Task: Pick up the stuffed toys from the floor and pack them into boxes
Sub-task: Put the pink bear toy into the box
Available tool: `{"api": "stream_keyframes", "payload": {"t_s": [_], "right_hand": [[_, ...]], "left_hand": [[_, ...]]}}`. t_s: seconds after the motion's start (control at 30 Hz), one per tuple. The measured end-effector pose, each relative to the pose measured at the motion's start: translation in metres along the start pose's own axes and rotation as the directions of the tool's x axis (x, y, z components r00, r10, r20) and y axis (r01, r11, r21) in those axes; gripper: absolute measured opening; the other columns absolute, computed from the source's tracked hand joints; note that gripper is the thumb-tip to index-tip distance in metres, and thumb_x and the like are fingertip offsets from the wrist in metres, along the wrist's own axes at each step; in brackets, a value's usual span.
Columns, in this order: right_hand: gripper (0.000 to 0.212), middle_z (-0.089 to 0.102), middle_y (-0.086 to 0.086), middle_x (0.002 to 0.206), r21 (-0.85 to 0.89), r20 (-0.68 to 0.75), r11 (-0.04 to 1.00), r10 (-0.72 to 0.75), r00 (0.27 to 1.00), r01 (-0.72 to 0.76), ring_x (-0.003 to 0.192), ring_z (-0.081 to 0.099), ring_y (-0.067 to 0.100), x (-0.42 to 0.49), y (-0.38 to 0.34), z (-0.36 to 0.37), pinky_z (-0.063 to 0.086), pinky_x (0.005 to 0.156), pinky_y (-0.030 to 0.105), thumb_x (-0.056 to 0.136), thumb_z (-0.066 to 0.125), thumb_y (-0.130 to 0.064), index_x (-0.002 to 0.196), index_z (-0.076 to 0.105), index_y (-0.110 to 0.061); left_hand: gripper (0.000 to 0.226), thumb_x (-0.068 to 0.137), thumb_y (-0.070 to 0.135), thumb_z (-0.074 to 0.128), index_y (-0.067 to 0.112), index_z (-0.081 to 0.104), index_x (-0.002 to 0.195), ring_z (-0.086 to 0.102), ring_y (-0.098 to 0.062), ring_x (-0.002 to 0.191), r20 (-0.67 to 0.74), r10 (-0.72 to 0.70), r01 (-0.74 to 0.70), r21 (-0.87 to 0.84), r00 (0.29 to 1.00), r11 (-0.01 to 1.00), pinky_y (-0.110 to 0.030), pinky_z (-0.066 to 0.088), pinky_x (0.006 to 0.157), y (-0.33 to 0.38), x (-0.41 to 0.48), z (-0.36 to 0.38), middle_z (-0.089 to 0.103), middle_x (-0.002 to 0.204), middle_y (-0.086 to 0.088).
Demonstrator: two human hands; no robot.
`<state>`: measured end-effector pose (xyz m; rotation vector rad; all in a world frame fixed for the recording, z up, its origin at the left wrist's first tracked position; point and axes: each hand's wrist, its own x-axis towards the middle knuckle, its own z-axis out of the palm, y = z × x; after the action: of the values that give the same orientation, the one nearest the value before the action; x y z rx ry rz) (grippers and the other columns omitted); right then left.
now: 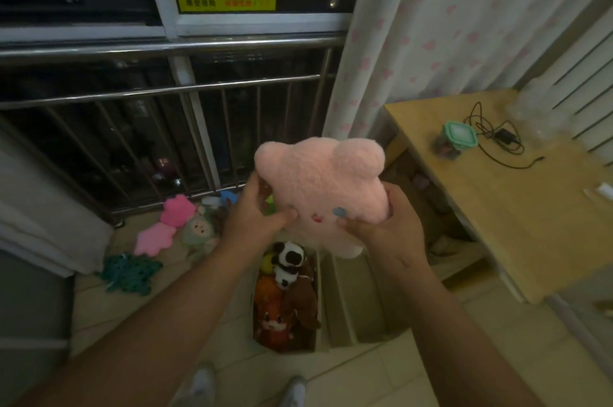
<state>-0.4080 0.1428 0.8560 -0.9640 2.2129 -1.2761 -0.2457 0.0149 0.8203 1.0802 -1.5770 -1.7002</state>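
Tiled floor (381,370) by the railing holds a toy-filled box (285,307) beside an open box (358,300); pink bear (318,184) hangs above them, gripped by left hand (255,211) and right hand (381,224), fingers curled in.

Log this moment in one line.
left hand: grips pink bear | right hand: grips it | toy box: holds plush toys

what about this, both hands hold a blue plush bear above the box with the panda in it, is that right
No: the head view shows the plush bear is pink, not blue. The left hand and right hand do hold it above the box with the panda in it.
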Motion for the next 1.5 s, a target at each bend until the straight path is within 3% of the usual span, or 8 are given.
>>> {"api": "stream_keyframes", "payload": {"t_s": [0.13,0.33,0.5,0.63,0.93,1.2,1.37,1.5], "right_hand": [[0.063,0.059,-0.016,0.107,0.003,-0.019,0.999,0.04,0.999,-0.04,0.098,0.057,0.003,0.005,0.012,0.005,0.054,0.074,0.029,0.062,0.085,-0.038,0.114,0.051,-0.039],[0.069,0.056,-0.019,0.115,0.012,-0.004,0.998,0.061,0.998,-0.061,0.104,0.055,0.003,0.015,0.031,0.023,0.048,0.071,0.02,0.062,0.083,-0.042,0.122,0.048,-0.039],[0.074,0.038,-0.016,0.12,-0.156,-0.06,0.984,0.083,0.995,-0.091,0.112,0.044,0.008,0.027,0.06,0.049,0.048,0.093,0.038,0.061,0.081,-0.046,0.125,0.046,-0.034],[0.077,0.038,-0.013,0.114,-0.165,-0.04,0.98,0.106,0.994,-0.112,0.109,0.044,0.01,0.036,0.097,0.072,0.048,0.093,0.039,0.062,0.081,-0.047,0.129,0.048,-0.033],[0.094,0.046,-0.012,0.126,0.02,-0.02,0.968,0.25,0.968,-0.25,0.113,0.052,0.013,0.051,0.22,0.151,0.054,0.087,0.041,0.056,0.083,-0.046,0.132,0.03,-0.042],[0.07,0.047,-0.026,0.1,-0.049,0.066,0.933,0.36,0.931,-0.357,0.093,0.054,0.002,0.056,0.366,0.241,0.056,0.075,0.031,0.053,0.077,-0.054,0.11,0.037,-0.043],[0.072,0.048,-0.018,0.112,-0.09,0.105,0.916,0.399,0.911,-0.39,0.103,0.054,0.008,0.055,0.452,0.295,0.056,0.077,0.032,0.057,0.08,-0.052,0.114,0.037,-0.043],[0.071,0.049,-0.017,0.115,-0.076,0.104,0.898,0.439,0.892,-0.433,0.105,0.055,0.009,0.057,0.511,0.337,0.057,0.081,0.041,0.058,0.078,-0.053,0.115,0.038,-0.042]], "left_hand": [[0.054,0.078,0.016,0.074,0.048,0.05,0.114,0.056,-0.009,0.117,0.085,-0.053,0.053,-0.002,0.995,0.999,-0.045,0.047,0.101,-0.016,0.013,0.005,0.06,0.122,0.016],[0.064,0.077,0.014,0.074,0.033,0.045,0.131,0.054,-0.012,0.121,0.078,-0.069,0.068,0.016,0.995,0.998,-0.047,0.047,0.101,-0.035,0.037,0.003,0.057,0.129,0.011],[0.068,0.074,0.019,0.077,0.036,0.043,0.13,0.054,-0.009,0.118,0.08,-0.112,0.11,0.026,0.99,0.994,-0.046,0.048,0.099,-0.064,0.056,0.005,0.056,0.123,0.017],[0.072,0.061,0.034,0.08,0.04,0.046,0.125,0.055,-0.01,0.119,0.07,-0.161,0.16,0.027,0.984,0.987,-0.047,0.049,0.098,-0.103,0.072,0.006,0.057,0.13,0.013],[0.069,0.075,0.018,0.074,0.03,0.045,0.137,0.056,-0.011,0.118,-0.021,-0.232,0.233,0.073,0.973,0.97,-0.044,0.05,0.097,-0.252,0.11,0.013,0.058,0.131,0.009],[0.076,0.06,0.031,0.071,0.032,0.049,0.133,0.056,-0.011,0.116,-0.055,-0.366,0.369,0.111,0.929,0.923,-0.042,0.051,0.094,-0.409,0.135,0.017,0.058,0.129,0.009],[0.058,0.079,0.011,0.067,0.027,0.051,0.133,0.056,-0.013,0.116,-0.096,-0.405,0.415,0.135,0.909,0.9,-0.035,0.049,0.093,-0.499,0.15,0.02,0.059,0.128,0.007],[0.059,0.08,0.013,0.066,0.027,0.048,0.134,0.056,-0.014,0.115,-0.131,-0.423,0.44,0.155,0.897,0.885,-0.035,0.05,0.092,-0.562,0.164,0.028,0.058,0.128,0.006]]}}
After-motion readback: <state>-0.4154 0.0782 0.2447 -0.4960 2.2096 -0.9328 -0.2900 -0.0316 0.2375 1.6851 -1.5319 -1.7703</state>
